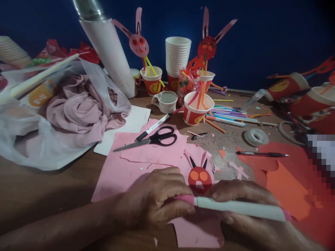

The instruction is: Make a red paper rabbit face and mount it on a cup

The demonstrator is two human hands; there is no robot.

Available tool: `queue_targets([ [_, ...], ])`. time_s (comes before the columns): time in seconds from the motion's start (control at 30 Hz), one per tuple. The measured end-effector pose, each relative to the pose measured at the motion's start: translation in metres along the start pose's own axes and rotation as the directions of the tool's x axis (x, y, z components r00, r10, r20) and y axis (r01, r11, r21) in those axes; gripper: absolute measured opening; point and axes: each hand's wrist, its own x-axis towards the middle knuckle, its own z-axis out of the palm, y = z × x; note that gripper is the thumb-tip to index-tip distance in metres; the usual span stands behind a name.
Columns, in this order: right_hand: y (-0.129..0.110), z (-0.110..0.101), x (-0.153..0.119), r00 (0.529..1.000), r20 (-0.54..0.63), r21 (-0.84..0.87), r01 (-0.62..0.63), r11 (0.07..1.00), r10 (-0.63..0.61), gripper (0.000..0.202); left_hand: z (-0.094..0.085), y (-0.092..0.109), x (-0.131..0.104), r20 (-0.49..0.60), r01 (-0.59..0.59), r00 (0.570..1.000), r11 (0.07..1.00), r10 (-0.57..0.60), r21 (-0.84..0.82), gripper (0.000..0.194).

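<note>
A fat marker (240,207) with a white barrel and pink ends lies level between my hands. My left hand (163,195) is closed round its pink cap (184,199), which sits against the barrel. My right hand (251,198) grips the barrel between thumb and fingers. Just beyond the marker is a red paper rabbit face (200,179) with orange eyes, a pale nose and black-marked pink ears. It rests on pink paper (110,174). Black-handled scissors (157,138) and a black-capped white marker (153,127) lie further back on that paper.
Red paper cups (192,116) holding straws, a stack of white cups (178,52) and a mug (164,101) stand behind. Clear tape (256,137), a pen (261,154) and orange paper (285,184) lie right. A plastic bag (31,146) and a tall white flask (107,52) occupy the left.
</note>
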Motion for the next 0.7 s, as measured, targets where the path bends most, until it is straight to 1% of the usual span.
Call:
queue_targets([
  [0.1, 0.005, 0.004, -0.006, 1.000, -0.012, -0.034, 0.011, 0.999, -0.011, 0.026, 0.000, 0.004, 0.001, 0.023, 0.032, 0.999, 0.999, -0.033, 0.043, 0.022],
  [0.17, 0.005, 0.007, -0.007, 0.997, -0.052, -0.049, 0.057, 0.997, -0.059, 0.029, 0.000, 0.006, 0.001, 0.023, 0.049, 0.998, 0.997, -0.050, 0.066, 0.022],
  [0.23, 0.001, 0.010, -0.005, 0.989, -0.101, -0.052, 0.104, 0.993, -0.109, 0.031, 0.000, 0.008, 0.001, 0.019, 0.039, 0.999, 0.996, -0.041, 0.079, 0.020],
  [0.3, -0.006, 0.012, 0.001, 0.983, -0.136, -0.024, 0.120, 0.992, -0.122, 0.028, 0.002, 0.008, 0.000, 0.018, 0.031, 0.999, 0.996, -0.033, 0.086, 0.019],
  [0.37, -0.013, 0.015, 0.006, 0.989, -0.120, 0.058, 0.098, 0.993, -0.091, 0.017, 0.004, 0.007, -0.001, 0.005, 0.055, 0.998, 0.994, -0.056, 0.097, 0.020],
  [0.4, -0.016, 0.016, 0.009, 0.995, -0.075, 0.106, 0.075, 0.991, -0.067, 0.010, 0.006, 0.006, -0.001, 0.020, 0.075, 0.997, 0.992, -0.077, 0.100, 0.022],
  [0.43, -0.017, 0.017, 0.011, 0.999, -0.039, 0.133, 0.029, 0.991, -0.024, 0.007, 0.007, 0.004, -0.001, 0.013, 0.065, 0.998, 0.991, -0.066, 0.113, 0.024],
  [0.47, -0.018, 0.017, 0.013, 1.000, -0.005, 0.146, -0.018, 0.989, 0.018, 0.009, 0.008, 0.002, -0.001, 0.013, 0.047, 0.999, 0.990, -0.050, 0.131, 0.028],
  [0.5, -0.018, 0.016, 0.013, 0.998, 0.032, 0.142, -0.051, 0.989, 0.047, 0.010, 0.008, 0.000, 0.000, 0.045, 0.024, 0.999, 0.990, -0.030, 0.135, 0.029],
  [0.53, -0.018, 0.014, 0.014, 0.997, 0.054, 0.135, -0.063, 0.989, 0.057, 0.011, 0.007, -0.001, 0.000, 0.040, 0.001, 0.999, 0.989, -0.007, 0.147, 0.029],
  [0.57, -0.018, 0.010, 0.014, 0.998, 0.056, 0.134, -0.044, 0.990, 0.037, 0.012, 0.005, -0.003, 0.000, 0.031, -0.014, 0.999, 0.987, 0.009, 0.160, 0.026],
  [0.63, -0.017, -0.002, 0.014, 1.000, 0.011, 0.160, 0.011, 0.987, -0.012, 0.013, 0.000, -0.005, -0.001, -0.039, -0.022, 0.999, 0.982, 0.030, 0.189, 0.021],
  [0.67, -0.016, -0.010, 0.014, 0.999, -0.043, 0.203, 0.033, 0.979, -0.025, 0.012, -0.003, -0.006, -0.002, -0.081, -0.017, 0.996, 0.979, 0.034, 0.205, 0.020],
  [0.7, -0.014, -0.019, 0.015, 0.993, -0.101, 0.250, -0.031, 0.968, 0.058, 0.012, -0.006, -0.006, -0.003, -0.117, -0.014, 0.992, 0.976, 0.041, 0.217, 0.019],
])
